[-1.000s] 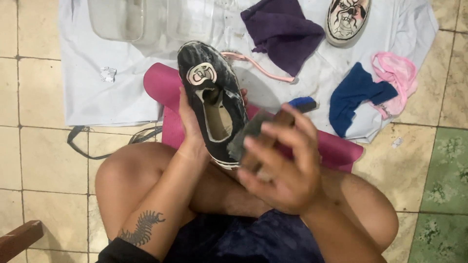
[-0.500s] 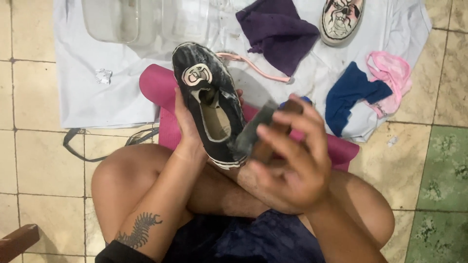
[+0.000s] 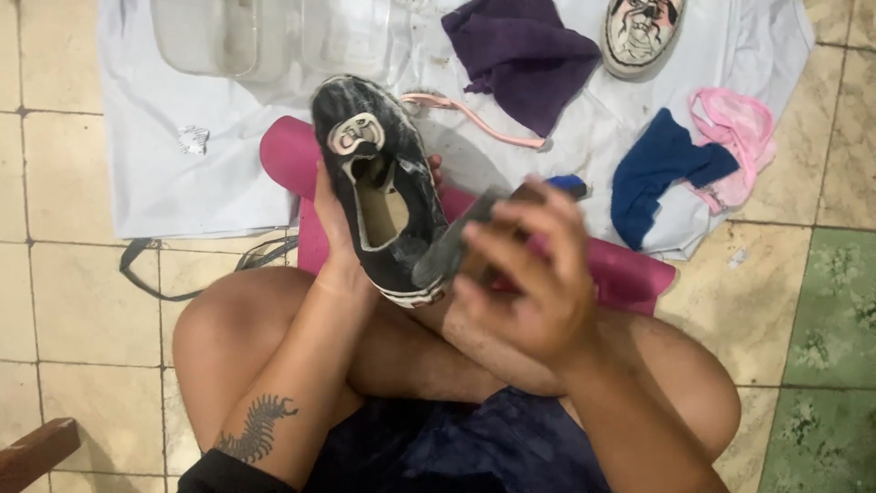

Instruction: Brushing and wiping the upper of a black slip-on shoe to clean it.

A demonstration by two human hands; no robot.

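My left hand (image 3: 333,239) grips a black slip-on shoe (image 3: 379,187) from underneath, toe pointing away, its opening facing up and its surface wet with foam. My right hand (image 3: 529,274) is closed around a dark brush (image 3: 452,251) whose end presses against the shoe's right side near the heel. I sit cross-legged on the tiled floor, with both hands above my knees. A second shoe (image 3: 641,29) with a printed pale top lies at the far right on the white cloth (image 3: 164,173).
On the white cloth lie a purple rag (image 3: 520,50), a blue cloth (image 3: 662,169), a pink garment (image 3: 744,137) and a clear plastic tub (image 3: 224,32). A magenta mat (image 3: 630,274) sits under my hands. A dark strap (image 3: 182,274) lies on the tiles at left.
The shoe has tilted slightly and my right hand with the brush has shifted a little along the shoe's side. Everything on the cloth stays where it was.
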